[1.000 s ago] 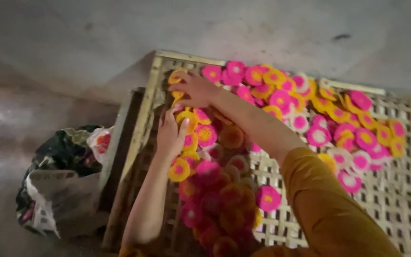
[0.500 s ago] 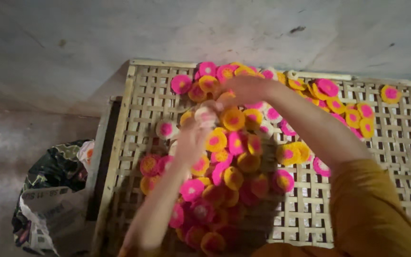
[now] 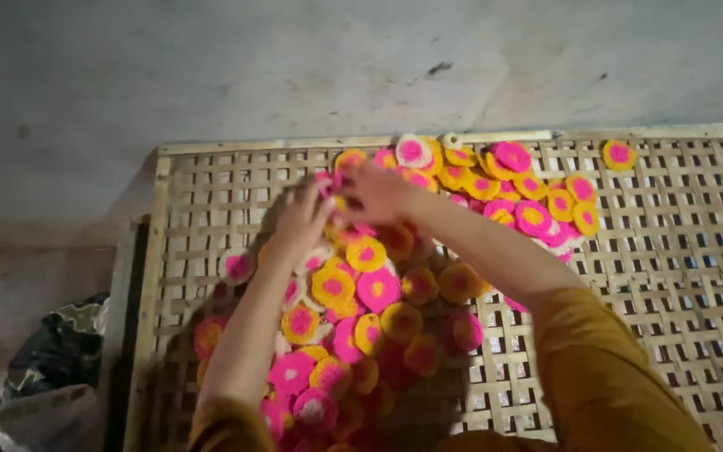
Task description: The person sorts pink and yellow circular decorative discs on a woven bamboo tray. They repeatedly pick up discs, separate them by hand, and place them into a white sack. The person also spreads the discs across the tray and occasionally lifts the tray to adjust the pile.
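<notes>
Woven lattice tray (image 3: 671,276), round crocheted discs (image 3: 378,289)

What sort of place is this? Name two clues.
Probably a small home workshop or drying area: a woven bamboo rack on a bare concrete floor, covered with pink and yellow discs spread out by hand.

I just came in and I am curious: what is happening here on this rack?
A person leans over a woven lattice tray covered with pink and yellow discs. The left hand and right hand meet over the pile near the tray's far edge, fingers on the discs. A patterned bag lies at the left.
</notes>
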